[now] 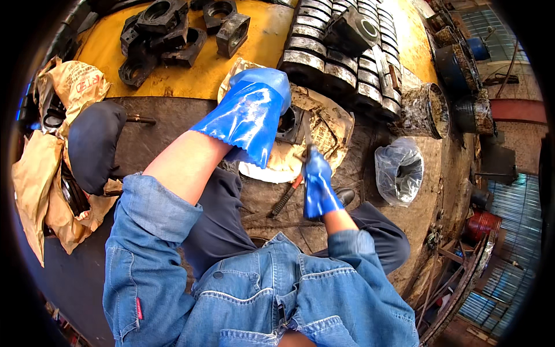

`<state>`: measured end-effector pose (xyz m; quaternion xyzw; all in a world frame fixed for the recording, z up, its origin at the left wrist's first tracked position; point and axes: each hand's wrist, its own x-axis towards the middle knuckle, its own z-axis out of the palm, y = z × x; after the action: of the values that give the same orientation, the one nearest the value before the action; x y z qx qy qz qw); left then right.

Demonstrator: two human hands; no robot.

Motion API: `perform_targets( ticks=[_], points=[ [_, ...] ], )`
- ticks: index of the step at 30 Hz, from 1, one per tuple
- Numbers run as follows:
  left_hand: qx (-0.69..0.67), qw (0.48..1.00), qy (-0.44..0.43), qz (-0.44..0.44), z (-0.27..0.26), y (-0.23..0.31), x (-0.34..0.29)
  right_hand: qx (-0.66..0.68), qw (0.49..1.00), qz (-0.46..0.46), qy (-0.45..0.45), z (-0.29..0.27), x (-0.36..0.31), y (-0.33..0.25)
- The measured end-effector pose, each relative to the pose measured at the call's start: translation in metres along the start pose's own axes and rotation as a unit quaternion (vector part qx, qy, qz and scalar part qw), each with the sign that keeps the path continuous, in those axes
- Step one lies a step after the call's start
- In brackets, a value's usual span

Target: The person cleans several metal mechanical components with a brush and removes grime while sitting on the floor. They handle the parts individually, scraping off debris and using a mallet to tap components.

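the dark block (295, 130) is flanked by the left hand (258, 91) (grip can't be told) and right hand (317, 166), closed round a slim tool (307, 128).

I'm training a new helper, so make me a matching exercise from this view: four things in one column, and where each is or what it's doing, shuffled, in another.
Things:
1. Left hand
2. Right hand
3. Clear bag
4. Block pile

Places and states:
A. On the yellow surface
B. Around a slim tool
C. At the left of the block on the paper
D. To the right of both gloves

Right pairs: 1-C, 2-B, 3-D, 4-A.
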<state>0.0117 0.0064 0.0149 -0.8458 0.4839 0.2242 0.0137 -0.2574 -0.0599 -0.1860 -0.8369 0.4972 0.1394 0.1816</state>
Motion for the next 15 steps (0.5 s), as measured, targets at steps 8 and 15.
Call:
perform_targets(
  ticks=[8,15],
  points=[
    [-0.019,0.999,-0.019,-0.037,-0.001,-0.007,-0.002,-0.042,0.994,-0.095,-0.019,0.022,-0.018,0.011],
    [0.018,0.997,-0.023,-0.072,0.000,-0.026,0.003,-0.077,0.994,-0.078,-0.002,-0.034,0.075,-0.031]
  ],
)
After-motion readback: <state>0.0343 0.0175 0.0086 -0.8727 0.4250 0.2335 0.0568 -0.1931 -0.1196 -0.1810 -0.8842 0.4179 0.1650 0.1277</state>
